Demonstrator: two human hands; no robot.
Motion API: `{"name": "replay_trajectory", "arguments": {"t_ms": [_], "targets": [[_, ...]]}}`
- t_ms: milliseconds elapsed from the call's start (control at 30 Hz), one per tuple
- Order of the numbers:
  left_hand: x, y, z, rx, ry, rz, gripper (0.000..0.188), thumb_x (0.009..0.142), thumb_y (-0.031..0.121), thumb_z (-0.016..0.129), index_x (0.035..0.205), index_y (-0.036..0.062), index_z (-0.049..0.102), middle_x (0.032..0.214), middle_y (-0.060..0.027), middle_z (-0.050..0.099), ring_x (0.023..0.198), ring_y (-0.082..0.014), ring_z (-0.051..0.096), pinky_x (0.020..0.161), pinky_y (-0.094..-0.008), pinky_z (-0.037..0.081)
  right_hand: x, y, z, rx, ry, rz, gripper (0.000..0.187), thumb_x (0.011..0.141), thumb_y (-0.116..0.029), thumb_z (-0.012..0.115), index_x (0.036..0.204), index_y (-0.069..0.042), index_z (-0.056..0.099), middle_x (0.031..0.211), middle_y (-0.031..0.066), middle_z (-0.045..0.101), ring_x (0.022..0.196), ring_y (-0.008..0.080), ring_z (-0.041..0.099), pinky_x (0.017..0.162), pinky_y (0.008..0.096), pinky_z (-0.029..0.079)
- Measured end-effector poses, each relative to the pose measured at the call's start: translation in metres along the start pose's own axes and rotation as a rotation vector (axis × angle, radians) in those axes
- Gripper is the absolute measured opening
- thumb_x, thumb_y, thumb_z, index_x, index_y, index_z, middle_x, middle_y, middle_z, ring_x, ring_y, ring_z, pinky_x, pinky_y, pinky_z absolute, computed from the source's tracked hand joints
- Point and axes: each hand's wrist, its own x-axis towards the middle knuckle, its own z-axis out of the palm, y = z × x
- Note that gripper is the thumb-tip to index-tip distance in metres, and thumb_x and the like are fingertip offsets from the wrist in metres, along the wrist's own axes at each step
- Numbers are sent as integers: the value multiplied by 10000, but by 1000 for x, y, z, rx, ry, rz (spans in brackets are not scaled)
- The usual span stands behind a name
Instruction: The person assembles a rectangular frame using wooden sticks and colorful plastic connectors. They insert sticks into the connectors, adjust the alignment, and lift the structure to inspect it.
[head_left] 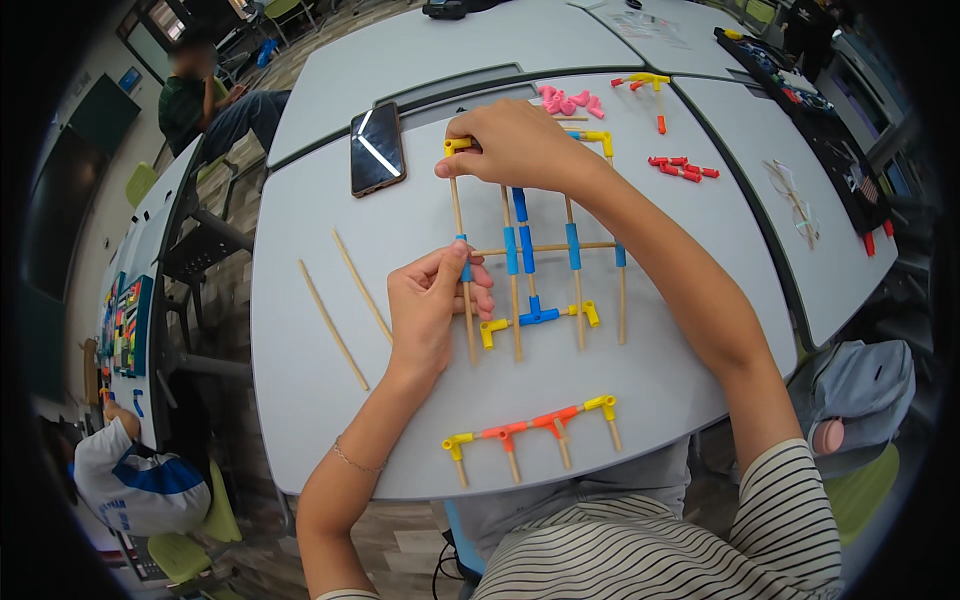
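Note:
In front of me stands a frame of thin wooden sticks joined by blue tube connectors (573, 250), with a yellow elbow (603, 141) at its far right corner. My left hand (425, 300) pinches the blue tube connector (464, 268) on the leftmost stick between thumb and fingers. At that stick's far end, my right hand (520, 145) grips a yellow elbow connector (455, 146); the palm covers part of the frame's far side. A blue T-connector (538, 312) with yellow elbows lies at the near side. Closer to me rests an orange and yellow piece (532, 424) with short stick legs.
Two loose sticks (334, 325) lie left of my left hand. A phone (378, 148), pink connectors (570, 102), red connectors (683, 168) and a yellow-red piece (645, 84) are farther off. A grey backpack (855, 395) sits right of the table; other people sit at left.

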Motion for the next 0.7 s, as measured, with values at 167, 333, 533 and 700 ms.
{"name": "replay_trajectory", "arguments": {"t_ms": [167, 333, 533, 700], "targets": [[7, 7, -12, 58, -54, -16, 359, 1004, 278, 601, 1002, -77, 651, 811, -147, 693, 690, -193, 730, 636, -284, 628, -12, 9, -6, 2, 31, -55, 414, 856, -470, 690, 925, -63, 726, 804, 100, 694, 834, 279, 671, 791, 393, 489], [11, 9, -14, 18, -46, -74, 344, 1010, 262, 588, 1014, -77, 649, 823, -154, 704, 687, -194, 734, 655, -276, 632, -60, 20, -7, -38, 496, -327, 309, 872, -269, 721, 1059, -33, 653, 1011, 123, 646, 976, 276, 620, 836, 397, 484], [10, 19, -16, 35, -73, -151, 354, 1017, 252, 571, 1040, -94, 640, 858, -187, 717, 728, -208, 745, 682, -275, 635, -150, 51, -32, -44, 226, -40, 206, 870, -176, 725, 971, -23, 633, 955, 109, 606, 891, 255, 594, 785, 356, 496], [11, 21, -18, 32, -113, -217, 339, 1038, 207, 514, 1111, -107, 618, 911, -185, 723, 765, -206, 744, 730, -289, 633, -173, 72, -39, 253, -37, 89, 183, 860, -170, 736, 920, -21, 649, 892, 85, 612, 841, 214, 585, 736, 344, 488]]}}
